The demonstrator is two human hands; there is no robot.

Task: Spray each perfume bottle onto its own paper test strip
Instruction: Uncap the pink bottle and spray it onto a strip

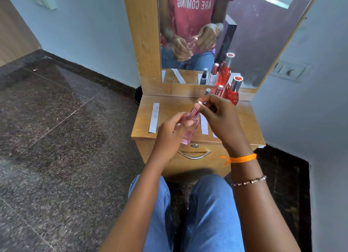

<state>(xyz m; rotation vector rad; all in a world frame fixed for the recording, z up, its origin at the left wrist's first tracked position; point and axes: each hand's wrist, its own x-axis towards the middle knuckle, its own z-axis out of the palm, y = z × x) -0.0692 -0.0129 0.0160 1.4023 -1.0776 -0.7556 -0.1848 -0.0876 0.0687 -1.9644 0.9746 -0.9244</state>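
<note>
Holding the pink perfume bottle (189,126) tilted above the table (244,120): our left hand (170,132) fingers wrap its body, right hand (219,116) pinches the nozzle top. Right hand partly hides two paper strips (204,124); another strip (154,118) lies left. Three bottles (232,93) stand by the mirror (254,35).

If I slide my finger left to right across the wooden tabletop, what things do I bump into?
White paper test strip → left hand → pale pink glass perfume bottle → right hand → red perfume bottle with silver cap.

Left hand (170,131) curled, gripping the pale pink glass perfume bottle (189,127). Right hand (219,118) raised beside it, fingertips (198,106) pinching at its top. Both forearms extended forward.
</note>
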